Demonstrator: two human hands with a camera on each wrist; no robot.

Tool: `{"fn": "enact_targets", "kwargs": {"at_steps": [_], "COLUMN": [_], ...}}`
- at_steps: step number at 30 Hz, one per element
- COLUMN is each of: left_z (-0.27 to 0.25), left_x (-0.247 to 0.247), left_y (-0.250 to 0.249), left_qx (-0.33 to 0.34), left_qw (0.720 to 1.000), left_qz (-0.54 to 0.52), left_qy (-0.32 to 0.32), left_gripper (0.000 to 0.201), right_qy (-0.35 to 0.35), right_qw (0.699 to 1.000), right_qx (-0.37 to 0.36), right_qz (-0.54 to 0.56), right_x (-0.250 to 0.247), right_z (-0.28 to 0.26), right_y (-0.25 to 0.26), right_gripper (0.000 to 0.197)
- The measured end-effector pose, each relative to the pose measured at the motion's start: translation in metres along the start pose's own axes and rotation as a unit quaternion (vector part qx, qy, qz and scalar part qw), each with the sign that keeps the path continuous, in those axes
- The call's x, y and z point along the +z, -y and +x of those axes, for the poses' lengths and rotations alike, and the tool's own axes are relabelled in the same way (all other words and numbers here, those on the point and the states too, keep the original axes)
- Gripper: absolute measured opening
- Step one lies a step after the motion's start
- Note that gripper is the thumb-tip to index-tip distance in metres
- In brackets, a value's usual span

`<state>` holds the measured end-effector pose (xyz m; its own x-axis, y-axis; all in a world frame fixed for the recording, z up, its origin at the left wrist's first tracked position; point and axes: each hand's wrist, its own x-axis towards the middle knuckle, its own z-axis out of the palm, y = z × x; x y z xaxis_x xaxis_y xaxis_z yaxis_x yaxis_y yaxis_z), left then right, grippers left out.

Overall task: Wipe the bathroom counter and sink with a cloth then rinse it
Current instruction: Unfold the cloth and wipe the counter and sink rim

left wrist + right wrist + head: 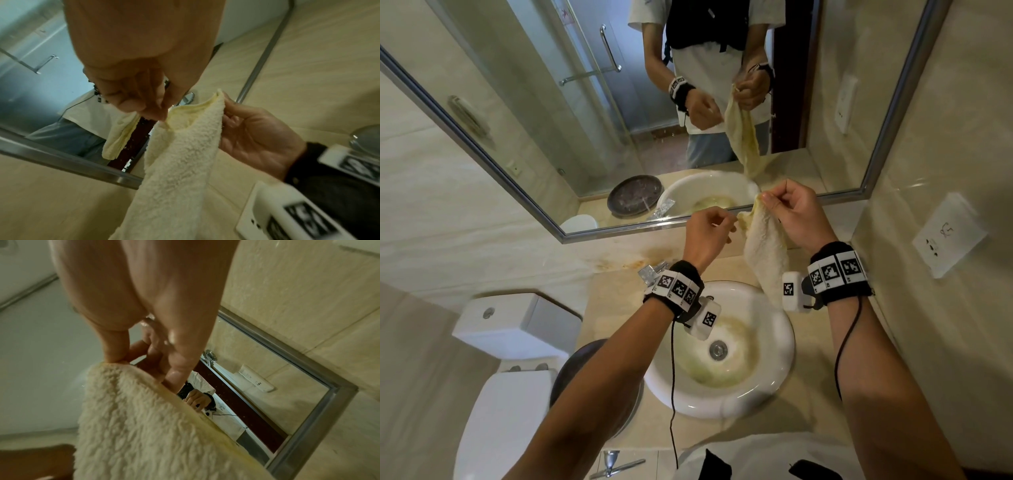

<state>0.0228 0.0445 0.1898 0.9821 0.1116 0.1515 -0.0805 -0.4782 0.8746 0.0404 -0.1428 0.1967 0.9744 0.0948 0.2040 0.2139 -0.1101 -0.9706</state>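
Note:
A fluffy cream cloth (763,246) hangs in the air above the back of the round white sink (784,359), in front of the mirror. My right hand (767,200) pinches its top corner between thumb and fingers; the right wrist view shows the same hand (144,366) and cloth (133,418). My left hand (726,226), fingers curled, pinches the cloth's near edge just left of it. In the left wrist view the left hand (152,112) meets the fold of the cloth (180,162). The sink bowl has yellowish stains around the drain (718,349).
The beige counter (613,301) carries brown stains near the mirror frame (619,233). A dark round dish (571,370) sits left of the sink, partly under my left forearm. A toilet (503,394) stands left of the counter. A wall socket (948,236) is on the right wall.

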Motion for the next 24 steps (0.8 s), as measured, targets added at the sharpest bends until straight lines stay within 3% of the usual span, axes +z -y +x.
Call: {"fn": "enact_targets", "kwargs": {"at_steps": [2, 4, 8, 12, 16, 21, 24], "left_z": [-0.009, -0.017, -0.016, -0.011, -0.005, 0.0, 0.001], "left_x": [0.002, 0.004, 0.003, 0.005, 0.0, -0.006, -0.006], "left_y": [-0.002, -0.004, 0.005, 0.007, 0.002, 0.0, -0.005], "left_qx": [0.078, 0.173, 0.3, 0.308, 0.324, 0.316, 0.275], "left_qw": [0.997, 0.984, 0.927, 0.882, 0.866, 0.854, 0.846], "left_qz": [0.005, 0.041, 0.218, 0.343, 0.359, 0.366, 0.415], "left_qy": [-0.017, 0.016, 0.06, 0.098, 0.131, 0.19, 0.19], "left_gripper": [0.013, 0.008, 0.014, 0.017, 0.02, 0.042, 0.032], "right_qy": [-0.006, -0.007, 0.0, 0.006, 0.01, 0.013, 0.015], "right_qw": [1.0, 1.0, 0.998, 0.998, 0.996, 0.992, 0.996], "right_qx": [0.0, 0.002, 0.01, 0.016, 0.019, 0.025, 0.028], "right_qz": [0.009, 0.025, 0.057, 0.068, 0.088, 0.122, 0.085], "right_x": [-0.002, -0.005, -0.009, -0.012, -0.016, -0.021, -0.02], "right_z": [0.002, 0.003, 0.003, 0.003, 0.001, 0.0, 0.002], "right_y": [-0.001, -0.001, -0.003, -0.004, -0.001, 0.003, -0.003], "right_gripper": [0.019, 0.02, 0.02, 0.028, 0.028, 0.017, 0.015]}}
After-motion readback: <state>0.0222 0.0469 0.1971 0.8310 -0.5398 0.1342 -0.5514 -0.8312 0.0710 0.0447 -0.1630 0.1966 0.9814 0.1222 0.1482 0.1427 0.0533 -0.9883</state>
